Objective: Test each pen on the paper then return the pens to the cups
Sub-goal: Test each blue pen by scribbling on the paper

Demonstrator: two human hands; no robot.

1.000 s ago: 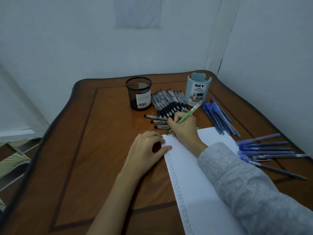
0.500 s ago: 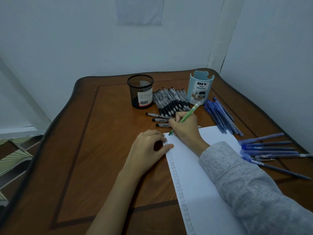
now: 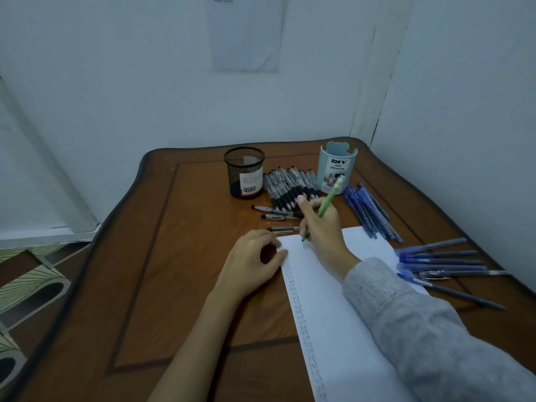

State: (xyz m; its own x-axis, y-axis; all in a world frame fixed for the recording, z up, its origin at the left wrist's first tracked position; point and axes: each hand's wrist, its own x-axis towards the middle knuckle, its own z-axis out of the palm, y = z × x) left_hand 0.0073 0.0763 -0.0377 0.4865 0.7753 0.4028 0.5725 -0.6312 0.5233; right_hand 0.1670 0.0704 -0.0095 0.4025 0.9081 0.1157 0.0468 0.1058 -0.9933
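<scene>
Wood table [image 3: 179,256] in a corner between pale walls, with a sheet [image 3: 245,33] stuck on the far wall.

White paper [image 3: 333,300] lying on the table's near right part, a column of small written "test" marks down its left edge.

Right hand [image 3: 324,227] in a grey sleeve [image 3: 420,329], over the paper's far end, fingers and thumb closed round a green pen [image 3: 329,198] in a writing grip.

Left hand [image 3: 252,265] just left of the paper, loosely curled and holding nothing, thumb and fingertips at the paper's far left corner.

Black mesh cup [image 3: 244,172] upright at the far side, and a pale blue cup [image 3: 336,169] upright to its right, the two apart.

Row of black pens [image 3: 290,187] lying between the cups, with three loose pens [image 3: 272,217] nearer, beside the right hand.

Bunch of blue pens [image 3: 368,210] lying right of the blue cup; more blue pens [image 3: 441,262] fanned out at the paper's right edge.

Green pen tilted, its pale cap end up toward the blue cup, tip down at the paper's far end, seemingly touching it, though too small to be sure.
</scene>
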